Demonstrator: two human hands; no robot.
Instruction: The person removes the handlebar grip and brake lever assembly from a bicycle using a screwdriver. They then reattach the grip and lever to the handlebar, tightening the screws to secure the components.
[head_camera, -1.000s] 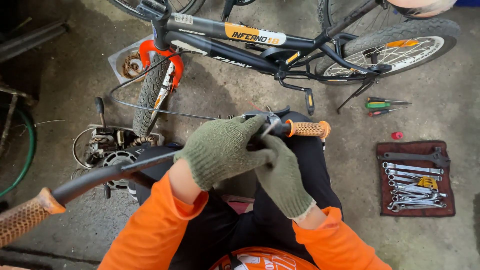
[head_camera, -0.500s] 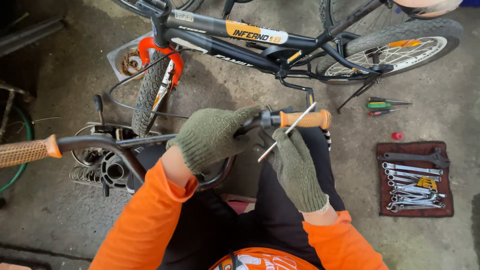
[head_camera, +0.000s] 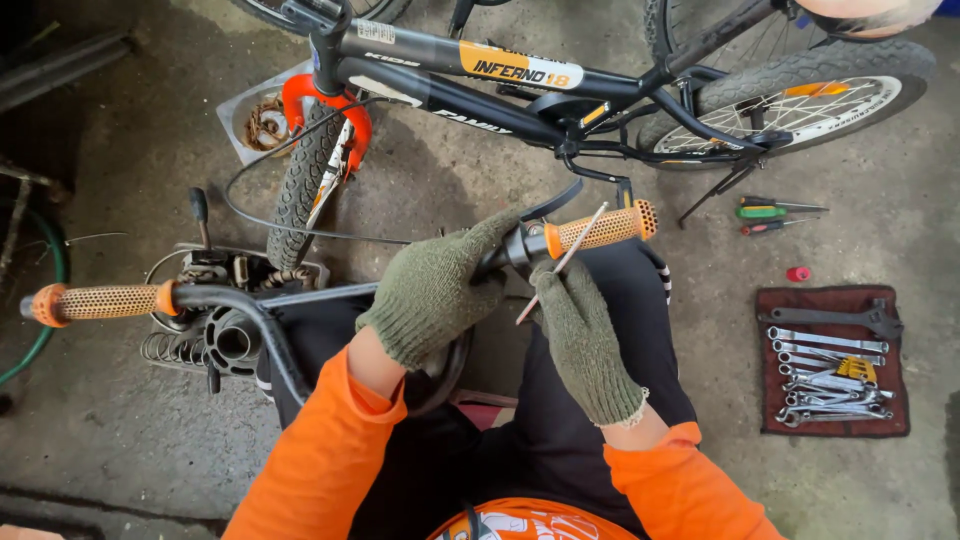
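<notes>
A black bicycle handlebar (head_camera: 250, 305) with two orange grips lies across my lap. My left hand (head_camera: 440, 285), in a green knit glove, is closed around the bar beside the brake lever clamp (head_camera: 515, 248). My right hand (head_camera: 580, 335), also gloved, holds a thin metal rod-like tool (head_camera: 565, 258) whose shaft slants up against the inner end of the right orange grip (head_camera: 600, 228). The left orange grip (head_camera: 100, 300) sticks out to my left. My sleeves are orange.
A black bicycle (head_camera: 560, 95) with an orange fork lies on the concrete floor ahead, its front tyre (head_camera: 305, 185) near my knees. A red cloth (head_camera: 830, 360) with several wrenches is at the right, screwdrivers (head_camera: 775, 212) above it. Metal parts (head_camera: 200, 320) sit at the left.
The handlebar has swung level across my lap, its left grip rising. My right hand has come under the right grip with the thin tool, now laid against the grip's inner end.
</notes>
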